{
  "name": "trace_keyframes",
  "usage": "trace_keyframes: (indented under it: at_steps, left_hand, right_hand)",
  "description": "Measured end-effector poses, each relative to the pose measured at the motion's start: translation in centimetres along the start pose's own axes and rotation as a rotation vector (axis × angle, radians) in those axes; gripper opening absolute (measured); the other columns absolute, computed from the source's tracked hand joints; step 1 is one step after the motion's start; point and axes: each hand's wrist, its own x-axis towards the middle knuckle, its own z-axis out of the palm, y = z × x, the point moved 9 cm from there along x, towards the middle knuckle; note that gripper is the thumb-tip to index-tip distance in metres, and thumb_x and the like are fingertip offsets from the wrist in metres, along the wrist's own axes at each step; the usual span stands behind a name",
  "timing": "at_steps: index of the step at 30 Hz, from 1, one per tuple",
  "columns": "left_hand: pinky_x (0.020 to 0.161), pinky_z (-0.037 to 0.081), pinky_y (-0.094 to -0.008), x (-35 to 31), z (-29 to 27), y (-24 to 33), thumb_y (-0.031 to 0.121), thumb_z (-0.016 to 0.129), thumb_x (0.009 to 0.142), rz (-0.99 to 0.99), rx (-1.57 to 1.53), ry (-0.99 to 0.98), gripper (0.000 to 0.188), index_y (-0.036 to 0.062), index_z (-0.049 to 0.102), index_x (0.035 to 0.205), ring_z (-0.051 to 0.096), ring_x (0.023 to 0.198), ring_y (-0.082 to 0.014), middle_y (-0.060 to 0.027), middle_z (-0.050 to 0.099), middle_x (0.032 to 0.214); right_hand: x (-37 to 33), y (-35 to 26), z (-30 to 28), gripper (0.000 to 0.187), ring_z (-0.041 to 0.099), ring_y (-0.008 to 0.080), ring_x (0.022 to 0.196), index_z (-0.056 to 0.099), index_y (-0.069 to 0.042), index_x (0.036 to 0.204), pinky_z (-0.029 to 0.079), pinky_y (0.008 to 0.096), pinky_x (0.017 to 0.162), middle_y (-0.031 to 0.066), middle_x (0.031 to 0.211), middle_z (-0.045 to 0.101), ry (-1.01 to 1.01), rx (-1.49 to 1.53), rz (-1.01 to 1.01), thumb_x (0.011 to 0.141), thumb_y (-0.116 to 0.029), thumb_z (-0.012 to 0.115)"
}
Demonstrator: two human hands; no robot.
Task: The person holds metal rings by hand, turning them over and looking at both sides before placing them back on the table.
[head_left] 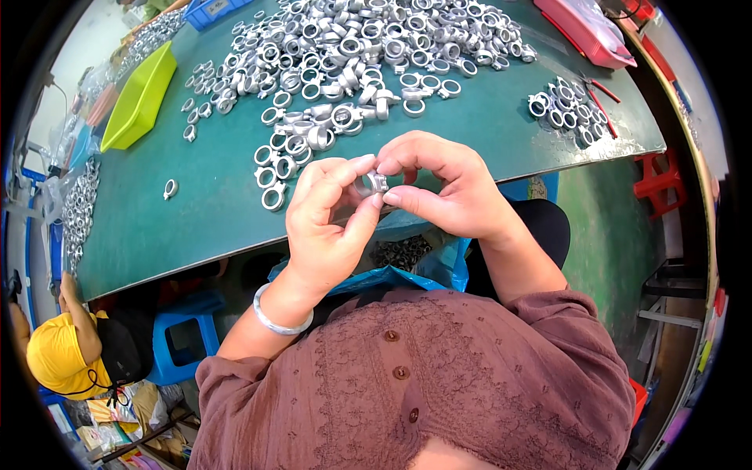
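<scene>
Just above the table's near edge, a silver-grey metal ring clamp (377, 183) with a small lug is pinched between both hands. My left hand (325, 215) is closed, its thumb and fingers round the ring part. Against the lug side press the thumb and fingertips of my right hand (446, 184), also closed. Whether the right fingers hold anything smaller cannot be made out. Beyond my hands, a large heap of similar ring clamps (345, 47) covers the far middle of the green table (211, 180), with some strung out toward me.
A smaller group of ring clamps (568, 110) lies at the right beside red-handled pliers (603, 106). One loose clamp (171, 189) sits at left. Around are a yellow-green tray (141, 98), a pink bin (583, 31) and a blue stool (184, 337). Another person in yellow (63, 352) is at lower left.
</scene>
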Motion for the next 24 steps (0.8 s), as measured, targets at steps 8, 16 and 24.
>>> trace_keyframes:
  at_steps: [8,16,24]
  left_hand:
    - [0.070,0.049,-0.0219,0.1,-0.3,-0.2,-0.010,0.061,0.073,-0.038,-0.040,0.075,0.047,-0.0020,0.048,0.117,0.054,0.082,-0.0107,-0.0060,0.046,0.096]
    - [0.075,0.048,-0.0220,0.1,0.1,-0.1,-0.012,0.058,0.074,-0.075,-0.095,0.015,0.041,-0.0046,0.050,0.114,0.054,0.085,-0.0113,-0.0050,0.046,0.098]
    - [0.069,0.053,-0.0263,-0.3,0.4,-2.2,0.008,0.048,0.089,-0.346,-0.493,0.003,0.025,-0.0038,0.052,0.111,0.059,0.082,-0.0143,-0.0090,0.057,0.094]
  right_hand:
    - [-0.5,1.7,-0.1,0.012,0.052,0.0075,0.069,0.060,0.000,0.088,0.044,0.0211,0.062,0.0019,0.078,0.058,0.029,0.157,0.179,0.077,-0.001,0.061]
    - [-1.0,3.3,0.0,0.011,0.055,0.0076,0.080,0.057,0.003,0.093,0.046,0.0213,0.069,0.0033,0.085,0.059,0.018,0.324,0.351,0.083,0.000,0.055]
    - [-1.0,3.2,0.0,0.010,0.053,0.0043,0.074,0.058,0.002,0.092,0.044,0.0188,0.063,0.0012,0.081,0.059,0.055,0.433,0.350,0.082,-0.001,0.056]
